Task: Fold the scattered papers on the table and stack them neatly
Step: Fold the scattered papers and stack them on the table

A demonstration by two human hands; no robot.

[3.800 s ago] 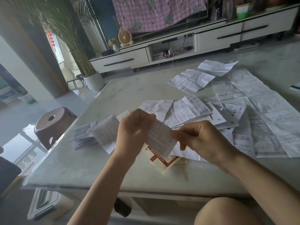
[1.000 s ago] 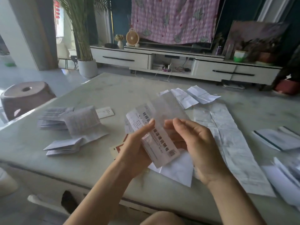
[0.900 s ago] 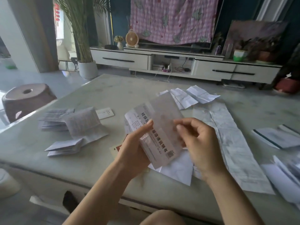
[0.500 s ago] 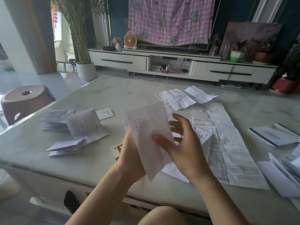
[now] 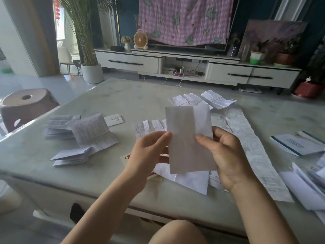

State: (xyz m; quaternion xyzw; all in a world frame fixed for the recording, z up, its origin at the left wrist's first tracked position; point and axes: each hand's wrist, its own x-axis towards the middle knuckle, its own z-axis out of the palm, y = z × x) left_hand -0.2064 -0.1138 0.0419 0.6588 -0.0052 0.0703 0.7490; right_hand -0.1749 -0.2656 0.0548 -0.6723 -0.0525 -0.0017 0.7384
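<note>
I hold a folded white paper [image 5: 186, 138] upright above the table's front edge, blank side toward me. My left hand [image 5: 149, 152] pinches its left edge and my right hand [image 5: 226, 155] grips its right side, thumb on the front. Under my hands lie unfolded papers [image 5: 191, 180] and a long creased sheet [image 5: 249, 147]. A pile of folded papers [image 5: 82, 134] sits at the left of the marble table [image 5: 131, 97], with a small folded one [image 5: 72, 155] in front of it. More open sheets [image 5: 202, 101] lie farther back.
A small white card [image 5: 114, 120] lies behind the folded pile. Booklets and papers [image 5: 297, 145] spread along the table's right edge. A brown stool [image 5: 26, 104] stands left of the table. A TV cabinet [image 5: 193, 66] and potted plant [image 5: 91, 73] stand beyond it.
The printed paper has been turned and folded so its blank side faces me. My right hand moved from behind it to gripping its right edge. The view shifted slightly.
</note>
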